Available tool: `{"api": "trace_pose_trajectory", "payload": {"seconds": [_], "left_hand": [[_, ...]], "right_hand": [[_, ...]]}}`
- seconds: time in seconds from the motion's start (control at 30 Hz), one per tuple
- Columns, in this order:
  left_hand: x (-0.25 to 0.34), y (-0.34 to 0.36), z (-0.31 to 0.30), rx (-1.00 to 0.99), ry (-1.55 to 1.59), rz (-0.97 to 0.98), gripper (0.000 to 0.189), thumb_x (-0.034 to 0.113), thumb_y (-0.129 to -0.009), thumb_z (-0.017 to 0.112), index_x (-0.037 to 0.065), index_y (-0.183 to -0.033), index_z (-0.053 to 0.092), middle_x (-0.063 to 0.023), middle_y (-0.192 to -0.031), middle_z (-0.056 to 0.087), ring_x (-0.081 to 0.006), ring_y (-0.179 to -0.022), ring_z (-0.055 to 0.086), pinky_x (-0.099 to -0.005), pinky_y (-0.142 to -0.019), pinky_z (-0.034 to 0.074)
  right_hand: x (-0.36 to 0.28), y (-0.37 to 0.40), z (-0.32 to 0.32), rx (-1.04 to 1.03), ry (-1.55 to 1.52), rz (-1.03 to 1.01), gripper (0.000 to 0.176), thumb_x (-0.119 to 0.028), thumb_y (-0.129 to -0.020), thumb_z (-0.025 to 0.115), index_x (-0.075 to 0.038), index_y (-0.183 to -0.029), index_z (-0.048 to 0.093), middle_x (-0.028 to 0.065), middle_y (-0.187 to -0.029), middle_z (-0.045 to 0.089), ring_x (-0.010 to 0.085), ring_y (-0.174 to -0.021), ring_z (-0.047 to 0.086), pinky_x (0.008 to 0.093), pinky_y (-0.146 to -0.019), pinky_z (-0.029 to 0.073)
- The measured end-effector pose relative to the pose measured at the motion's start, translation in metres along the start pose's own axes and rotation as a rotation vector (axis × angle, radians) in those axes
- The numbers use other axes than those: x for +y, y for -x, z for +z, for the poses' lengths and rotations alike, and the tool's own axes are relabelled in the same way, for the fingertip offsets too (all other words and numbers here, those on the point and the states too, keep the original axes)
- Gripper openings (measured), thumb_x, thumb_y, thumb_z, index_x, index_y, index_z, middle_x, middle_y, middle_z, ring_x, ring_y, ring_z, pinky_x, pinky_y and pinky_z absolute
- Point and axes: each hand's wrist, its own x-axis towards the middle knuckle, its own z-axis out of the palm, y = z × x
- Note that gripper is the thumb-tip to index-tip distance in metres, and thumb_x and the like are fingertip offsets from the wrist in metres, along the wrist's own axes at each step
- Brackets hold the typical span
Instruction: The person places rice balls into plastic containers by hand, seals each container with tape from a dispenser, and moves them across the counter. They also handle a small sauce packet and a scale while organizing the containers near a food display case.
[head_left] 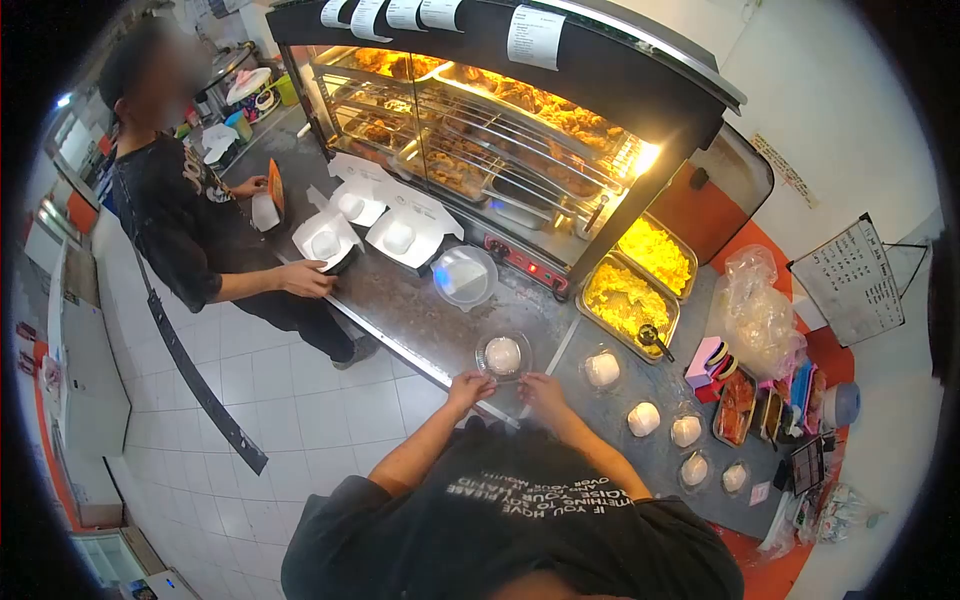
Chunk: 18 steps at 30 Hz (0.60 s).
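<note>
A round clear plastic container point(519, 372) with a white mound that looks like rice point(502, 355) sits at the counter's front edge before me. My left hand point(469, 390) is closed at its near left rim. At the near right rim, the fingers of my right hand point(542, 392) pinch the edge. Just right of it is another container with a white mound point(602, 369). Several more like it, such as one white mound point(643, 419), are spread over the counter to my right. A larger clear round tub point(465, 277) lies beyond, to the left.
A lit glass food warmer point(480, 130) stands at the back. Trays of yellow food point(628, 303) sit beside it. Left, a co-worker point(180, 190) reaches toward open white boxes point(407, 238). Plastic bags point(757, 310) and a tray of red food point(736, 407) are at right.
</note>
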Motion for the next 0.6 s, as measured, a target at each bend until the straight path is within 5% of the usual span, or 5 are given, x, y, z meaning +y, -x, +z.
{"api": "trace_pose_trajectory", "payload": {"seconds": [0.37, 0.6], "left_hand": [[-0.011, -0.007, 0.007, 0.005, -0.205, 0.104, 0.013, 0.002, -0.087, 0.054, -0.007, -0.095, 0.055, -0.0162, -0.088, 0.065, -0.021, -0.079, 0.066, -0.0281, -0.072, 0.057], [-0.049, 0.02, 0.047, -0.15, -0.29, -0.192, 0.021, 0.011, -0.085, 0.062, -0.008, -0.095, 0.06, -0.0179, -0.089, 0.066, -0.0242, -0.079, 0.067, -0.0317, -0.072, 0.057]], "right_hand": [[-0.007, 0.019, -0.019, -0.062, -0.042, 0.056, 0.016, -0.015, -0.084, 0.059, -0.004, -0.094, 0.056, 0.0089, -0.083, 0.059, 0.0204, -0.071, 0.059, 0.0335, -0.058, 0.048], [-0.004, 0.072, -0.068, 0.038, 0.045, 0.025, 0.01, -0.014, -0.084, 0.058, -0.004, -0.089, 0.057, 0.0065, -0.071, 0.058, 0.0162, -0.055, 0.054, 0.0257, -0.041, 0.04]]}}
